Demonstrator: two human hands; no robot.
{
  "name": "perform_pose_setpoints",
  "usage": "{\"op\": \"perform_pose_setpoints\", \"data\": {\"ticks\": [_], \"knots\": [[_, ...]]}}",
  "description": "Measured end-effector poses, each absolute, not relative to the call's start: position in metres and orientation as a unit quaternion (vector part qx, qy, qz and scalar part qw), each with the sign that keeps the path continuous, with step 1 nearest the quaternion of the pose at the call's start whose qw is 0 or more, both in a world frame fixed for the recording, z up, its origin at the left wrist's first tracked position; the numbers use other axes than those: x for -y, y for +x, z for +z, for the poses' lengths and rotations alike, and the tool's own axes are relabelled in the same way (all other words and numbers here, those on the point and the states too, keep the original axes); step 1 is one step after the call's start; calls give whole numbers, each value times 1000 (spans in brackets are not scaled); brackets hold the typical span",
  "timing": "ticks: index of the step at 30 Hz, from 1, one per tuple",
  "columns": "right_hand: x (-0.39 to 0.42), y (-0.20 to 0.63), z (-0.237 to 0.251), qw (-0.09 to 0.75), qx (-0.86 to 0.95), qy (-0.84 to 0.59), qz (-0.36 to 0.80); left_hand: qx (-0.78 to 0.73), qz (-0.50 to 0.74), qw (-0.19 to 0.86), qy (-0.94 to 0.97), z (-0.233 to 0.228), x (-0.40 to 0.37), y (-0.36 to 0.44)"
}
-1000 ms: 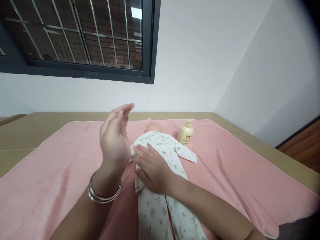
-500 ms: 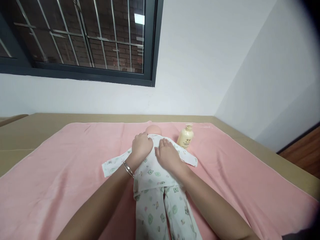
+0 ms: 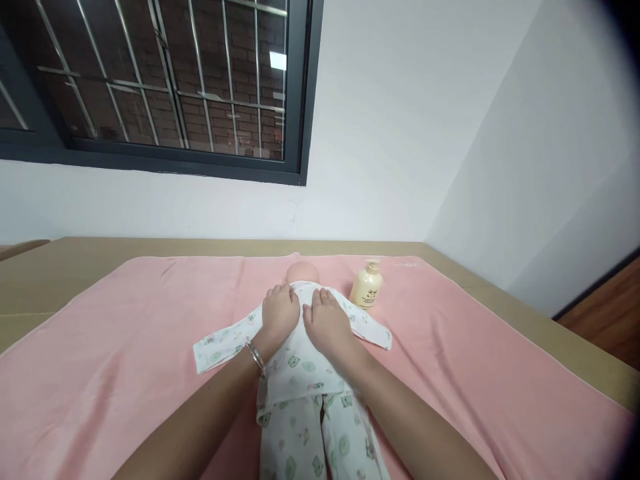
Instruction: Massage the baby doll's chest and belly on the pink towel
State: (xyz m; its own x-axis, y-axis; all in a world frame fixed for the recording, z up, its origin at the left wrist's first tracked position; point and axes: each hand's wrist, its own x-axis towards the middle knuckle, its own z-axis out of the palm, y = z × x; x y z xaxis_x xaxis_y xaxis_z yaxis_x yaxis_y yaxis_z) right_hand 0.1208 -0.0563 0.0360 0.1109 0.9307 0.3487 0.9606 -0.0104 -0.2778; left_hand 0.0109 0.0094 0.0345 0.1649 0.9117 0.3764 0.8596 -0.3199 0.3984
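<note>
A pink blanket (image 3: 125, 373) covers most of a tan bed (image 3: 60, 267) that stands against a white wall under a dark-framed barred window (image 3: 150, 80). A baby doll (image 3: 303, 347) lies in the middle of the blanket, head toward the wall, dressed in a white sleepsuit printed with small green and pink animal shapes, its sleeves spread out to either side. Both of the person's hands rest flat on the doll's chest, side by side and nearly touching: the left hand (image 3: 280, 312) with fingers curled slightly down onto the cloth, a silver bangle (image 3: 255, 357) at its wrist, and the right hand (image 3: 325, 320) palm down with fingers together. Neither pinches the cloth. Just beside the doll's sleeve stands a cream pump bottle (image 3: 367, 285); its label print is too small to read.
</note>
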Motion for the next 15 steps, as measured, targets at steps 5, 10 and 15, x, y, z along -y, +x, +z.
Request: {"op": "perform_pose_setpoints", "data": {"ticks": [5,10,15], "knots": [[54,133,32,316,733,-602,-9,-538,318,50,779,27,-10,8],[45,154,29,360,729,-581,20,-495,403,82,765,20,-6,11],[43,149,29,323,718,-617,-6,-516,464,124,709,15,-2,11]]}}
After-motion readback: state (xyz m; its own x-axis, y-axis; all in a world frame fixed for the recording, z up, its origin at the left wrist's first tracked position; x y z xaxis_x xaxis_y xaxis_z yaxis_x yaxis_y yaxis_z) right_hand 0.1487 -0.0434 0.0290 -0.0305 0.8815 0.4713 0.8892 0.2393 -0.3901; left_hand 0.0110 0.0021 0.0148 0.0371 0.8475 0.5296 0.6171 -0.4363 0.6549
